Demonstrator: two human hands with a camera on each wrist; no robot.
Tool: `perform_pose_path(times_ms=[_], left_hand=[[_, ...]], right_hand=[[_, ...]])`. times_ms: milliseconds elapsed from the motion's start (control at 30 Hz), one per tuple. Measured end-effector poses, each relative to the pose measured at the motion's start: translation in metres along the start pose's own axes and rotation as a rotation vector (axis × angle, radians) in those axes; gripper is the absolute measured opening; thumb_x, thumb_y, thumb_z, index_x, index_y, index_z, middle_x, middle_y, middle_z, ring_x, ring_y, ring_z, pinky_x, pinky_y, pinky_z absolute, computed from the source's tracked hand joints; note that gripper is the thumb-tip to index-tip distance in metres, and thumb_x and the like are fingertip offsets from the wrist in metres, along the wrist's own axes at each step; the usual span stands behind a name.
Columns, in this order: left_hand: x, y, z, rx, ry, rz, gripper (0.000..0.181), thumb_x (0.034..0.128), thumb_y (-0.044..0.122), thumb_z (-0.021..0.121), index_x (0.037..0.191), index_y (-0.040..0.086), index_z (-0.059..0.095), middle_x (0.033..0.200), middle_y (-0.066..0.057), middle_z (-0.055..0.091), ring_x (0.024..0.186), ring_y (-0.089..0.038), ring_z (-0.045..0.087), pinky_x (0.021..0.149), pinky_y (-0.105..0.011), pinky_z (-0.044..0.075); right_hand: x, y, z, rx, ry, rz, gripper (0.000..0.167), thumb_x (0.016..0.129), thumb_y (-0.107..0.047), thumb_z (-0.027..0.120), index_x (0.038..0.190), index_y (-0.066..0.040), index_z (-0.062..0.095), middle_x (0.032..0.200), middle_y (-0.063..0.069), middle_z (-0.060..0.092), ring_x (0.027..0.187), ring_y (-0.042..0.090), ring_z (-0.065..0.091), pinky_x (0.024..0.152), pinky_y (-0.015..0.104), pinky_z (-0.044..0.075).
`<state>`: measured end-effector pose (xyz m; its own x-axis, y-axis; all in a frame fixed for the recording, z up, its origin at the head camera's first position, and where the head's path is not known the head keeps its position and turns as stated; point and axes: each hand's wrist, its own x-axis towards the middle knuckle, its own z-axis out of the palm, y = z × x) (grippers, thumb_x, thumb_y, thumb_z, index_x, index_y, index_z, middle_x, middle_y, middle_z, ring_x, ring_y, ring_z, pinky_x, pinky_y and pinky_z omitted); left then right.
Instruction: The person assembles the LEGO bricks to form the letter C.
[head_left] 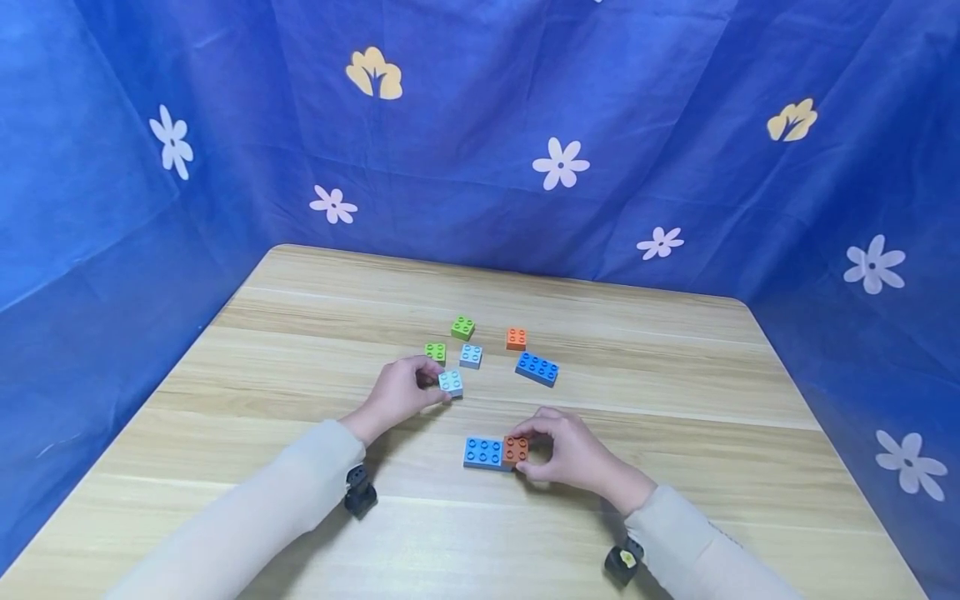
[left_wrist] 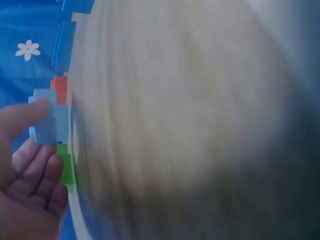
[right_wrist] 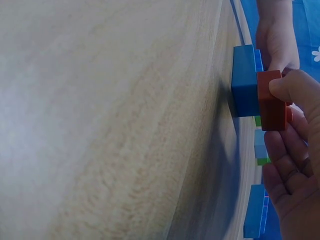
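My left hand (head_left: 403, 389) pinches a pale blue 2x2 brick (head_left: 451, 382) between thumb and fingers; the left wrist view shows the thumb (left_wrist: 25, 117) against the brick (left_wrist: 46, 125). My right hand (head_left: 573, 450) holds a reddish-brown 2x2 brick (head_left: 515, 450) by its sides. That brick is on the right end of a long blue brick (head_left: 482, 452) lying on the table. In the right wrist view the brown brick (right_wrist: 271, 100) touches the studded side of the blue brick (right_wrist: 244, 82); whether it is fully pressed on, I cannot tell.
Beyond the hands lie two green bricks (head_left: 462, 327) (head_left: 435, 353), a light blue brick (head_left: 470, 356), an orange brick (head_left: 516, 338) and a dark blue long brick (head_left: 537, 368). A blue flowered cloth (head_left: 480, 167) hangs behind the wooden table (head_left: 637, 358).
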<state>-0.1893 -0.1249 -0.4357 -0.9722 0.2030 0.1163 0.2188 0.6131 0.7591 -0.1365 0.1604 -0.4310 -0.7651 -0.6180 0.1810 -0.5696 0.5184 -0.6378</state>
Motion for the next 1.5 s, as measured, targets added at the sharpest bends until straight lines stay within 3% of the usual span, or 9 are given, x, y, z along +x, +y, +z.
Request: perform_pose_path(times_ms=[267,467,633,900,1500], left_hand=[[-0.014,0.014,-0.009,-0.04,-0.088,0.059,0.034,0.0711,0.013,0.083,0.1,0.005,0.066,0.094,-0.002,0.067,0.089,-0.021,0.063,0.085,-0.04,0.05],[-0.027,0.021,-0.007,-0.083,-0.184,0.124,0.032,0.0712,0.013,0.082,0.099,0.009,0.066,0.092,0.003,0.066,0.089,-0.02,0.062,0.086,-0.04,0.05],[-0.038,0.024,-0.003,-0.068,-0.239,0.18,0.031,0.0708,0.014,0.083,0.097,0.011,0.067,0.087,0.008,0.064,0.086,-0.018,0.062,0.086,-0.042,0.049],[-0.046,0.026,0.001,-0.052,-0.264,0.226,0.029,0.0694,0.014,0.083,0.093,0.013,0.066,0.083,0.012,0.063,0.083,-0.017,0.062,0.084,-0.039,0.049],[-0.046,0.028,0.003,0.0,-0.277,0.287,0.03,0.067,0.012,0.083,0.094,0.009,0.071,0.084,0.009,0.065,0.08,-0.016,0.062,0.077,-0.034,0.052]], right_hand=[[0.0,0.001,0.0,-0.001,0.002,-0.009,0.036,0.071,-0.016,0.081,0.105,-0.015,0.07,0.093,-0.014,0.06,0.087,0.009,0.059,0.079,0.032,0.051],[0.0,-0.001,-0.001,0.0,-0.004,0.004,0.036,0.071,-0.017,0.081,0.105,-0.015,0.07,0.093,-0.014,0.06,0.086,0.013,0.06,0.079,0.033,0.051],[0.0,-0.002,-0.001,-0.008,-0.012,0.015,0.037,0.072,-0.017,0.081,0.106,-0.016,0.07,0.093,-0.014,0.06,0.085,0.013,0.059,0.077,0.032,0.05],[0.0,-0.004,-0.001,-0.002,-0.015,0.025,0.036,0.072,-0.017,0.081,0.107,-0.015,0.07,0.093,-0.014,0.06,0.089,0.011,0.06,0.081,0.031,0.05],[-0.001,-0.001,0.0,-0.005,0.001,0.004,0.037,0.071,-0.017,0.081,0.106,-0.015,0.07,0.093,-0.014,0.06,0.089,0.007,0.058,0.082,0.029,0.05]])
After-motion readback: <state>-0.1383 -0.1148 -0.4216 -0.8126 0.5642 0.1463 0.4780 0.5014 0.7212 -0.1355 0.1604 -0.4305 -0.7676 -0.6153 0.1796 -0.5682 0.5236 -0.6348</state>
